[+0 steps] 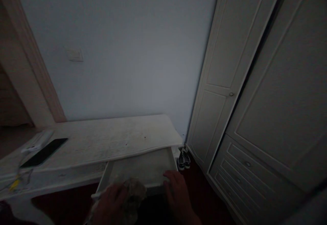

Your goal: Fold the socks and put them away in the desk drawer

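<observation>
A white drawer (143, 165) stands pulled out from the white table (122, 133), and no objects show on the visible part of its bottom. At the drawer's front left, my left hand (109, 199) is closed on a crumpled, pale cloth (136, 191), which hangs by the drawer's front edge. My right hand (177, 192) is at the front right corner, its fingers curled over the drawer's edge. Dim light blurs the fingers of both hands.
On the tabletop's left lie a dark phone (44, 153), a white power strip (37, 141) and a cable with a yellow part (15, 184). Dark shoes (184, 158) sit on the red floor beyond the table's right end. A pale wardrobe (255, 99) rises on the right.
</observation>
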A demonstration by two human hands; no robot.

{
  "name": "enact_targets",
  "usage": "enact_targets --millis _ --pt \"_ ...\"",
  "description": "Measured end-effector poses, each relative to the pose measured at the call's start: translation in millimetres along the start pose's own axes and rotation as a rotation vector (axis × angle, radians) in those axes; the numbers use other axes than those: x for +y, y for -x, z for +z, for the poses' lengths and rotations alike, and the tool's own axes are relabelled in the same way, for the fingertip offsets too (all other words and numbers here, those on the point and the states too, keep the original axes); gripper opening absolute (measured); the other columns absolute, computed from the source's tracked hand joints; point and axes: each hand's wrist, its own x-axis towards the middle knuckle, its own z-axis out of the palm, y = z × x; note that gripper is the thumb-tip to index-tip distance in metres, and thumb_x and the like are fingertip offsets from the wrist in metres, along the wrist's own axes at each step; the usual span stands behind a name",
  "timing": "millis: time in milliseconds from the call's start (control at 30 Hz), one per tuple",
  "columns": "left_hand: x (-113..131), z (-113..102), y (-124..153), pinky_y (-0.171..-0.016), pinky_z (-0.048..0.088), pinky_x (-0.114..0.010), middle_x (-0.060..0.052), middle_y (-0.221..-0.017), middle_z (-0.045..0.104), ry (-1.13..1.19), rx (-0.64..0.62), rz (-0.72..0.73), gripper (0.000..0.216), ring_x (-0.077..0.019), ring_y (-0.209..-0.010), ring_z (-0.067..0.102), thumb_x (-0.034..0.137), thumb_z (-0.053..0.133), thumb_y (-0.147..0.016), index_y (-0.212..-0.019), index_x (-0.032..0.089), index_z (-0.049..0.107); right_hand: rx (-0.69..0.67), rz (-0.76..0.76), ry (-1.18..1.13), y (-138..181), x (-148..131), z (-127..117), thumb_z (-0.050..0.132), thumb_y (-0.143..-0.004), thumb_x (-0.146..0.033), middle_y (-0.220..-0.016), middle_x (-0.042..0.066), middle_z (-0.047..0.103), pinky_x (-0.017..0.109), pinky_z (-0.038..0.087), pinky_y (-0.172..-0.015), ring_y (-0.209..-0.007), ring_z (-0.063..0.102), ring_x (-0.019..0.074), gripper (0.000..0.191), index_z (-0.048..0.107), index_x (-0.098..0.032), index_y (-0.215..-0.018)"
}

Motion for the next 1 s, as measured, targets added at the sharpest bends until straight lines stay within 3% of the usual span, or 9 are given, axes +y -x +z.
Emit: enact_targets --millis 67,133,200,300,400,500,667,833,1000 --pt "-27.2 -1.3 16.8 -0.071 0.059 -0.027 -0.001 -0.107 0.072 -0.046 0.094 -0.105 0.035 -0.0192 -0.089 0.071 0.014 0.055 -0.084 -0.113 0.030 0.066 -0.109 -0.053 0.017 -11.1 -25.3 16.0 0.051 -0.106 -0.032 -0.129 0.007 0.069 0.043 0.049 -0.103 -0.118 0.064 0.0269 0.027 0.062 -0.030 -0.131" --pt "-34.5 3.7 30.1 -0.070 0.059 -0.028 -0.001 -0.105 0.072 -0.061 0.099 -0.194 0.030 -0.0198 -0.088 0.072 0.016 0.057 -0.085 -0.109 0.031 0.066 -0.229 -0.071 0.078 -22.9 -46.1 34.1 0.058 -0.103 -0.034 -0.122 0.007 0.072 0.043 0.050 -0.099 -0.112 0.066 0.0277 0.024 0.065 -0.028 -0.126" --pt "-24.5 13.2 39.3 -0.075 0.059 -0.030 -0.001 -0.104 0.073 -0.053 0.090 -0.218 0.033 -0.0215 -0.092 0.072 0.014 0.057 -0.081 -0.109 0.031 0.066 -0.346 -0.080 0.191 -32.1 -59.6 51.3 0.059 -0.103 -0.038 -0.107 0.007 0.075 0.043 0.052 -0.092 -0.100 0.070 0.0282 0.020 0.069 -0.024 -0.112" --pt "3.7 33.1 47.7 -0.079 0.059 -0.033 -0.003 -0.101 0.075 -0.062 0.108 -0.149 0.042 -0.0236 -0.090 0.072 0.011 0.058 -0.075 -0.111 0.031 0.064 -0.447 -0.071 0.336 -36.7 -65.2 68.7 0.054 -0.105 -0.045 -0.093 0.007 0.076 0.043 0.053 -0.085 -0.090 0.073 0.0287 0.030 0.071 -0.022 -0.096" --pt "25.4 54.1 54.2 -0.068 0.056 -0.032 -0.001 -0.089 0.074 -0.107 0.093 -0.041 0.043 -0.0230 -0.076 0.070 0.009 0.062 -0.070 -0.106 0.032 0.065 -0.442 -0.083 0.360 -33.2 -59.9 73.9 0.056 -0.104 -0.049 -0.094 0.006 0.076 0.042 0.053 -0.084 -0.092 0.073 0.0286 0.031 0.071 -0.023 -0.096" --pt "28.8 65.3 59.6 -0.067 0.055 -0.033 0.000 -0.086 0.073 -0.122 0.089 -0.037 0.041 -0.0235 -0.073 0.068 0.009 0.064 -0.068 -0.103 0.032 0.066 -0.432 -0.101 0.365 -29.1 -53.8 73.9 0.060 -0.101 -0.051 -0.097 0.006 0.076 0.041 0.053 -0.086 -0.093 0.073 0.0283 0.029 0.070 -0.024 -0.098" --pt "6.9 44.3 50.9 -0.078 0.058 -0.037 -0.003 -0.098 0.074 -0.103 0.201 0.061 0.032 -0.0244 -0.086 0.069 0.013 0.060 -0.082 -0.108 0.030 0.067 -0.452 -0.099 0.367 -29.1 -51.6 74.1 0.060 -0.100 -0.061 -0.097 0.006 0.077 0.040 0.052 -0.084 -0.092 0.073 0.0284 0.038 0.070 -0.024 -0.097" --pt "4.6 15.7 22.5 -0.075 0.057 -0.036 -0.003 -0.093 0.069 -0.086 0.285 -0.083 0.015 -0.0224 -0.084 0.067 0.018 0.052 -0.094 -0.097 0.027 0.064 -0.446 -0.100 0.357 -30.8 -53.2 71.9 0.062 -0.099 -0.059 -0.097 0.007 0.076 0.040 0.051 -0.084 -0.092 0.072 0.0281 0.037 0.070 -0.023 -0.098" --pt "28.4 29.3 22.8 -0.084 0.054 -0.039 -0.002 -0.092 0.072 -0.070 0.207 -0.017 0.031 -0.0241 -0.087 0.067 0.008 0.058 -0.081 -0.100 0.029 0.067 -0.462 -0.122 0.347 -32.8 -55.3 66.7 0.061 -0.100 -0.053 -0.097 0.007 0.076 0.039 0.051 -0.084 -0.092 0.072 0.0280 0.032 0.070 -0.022 -0.098"
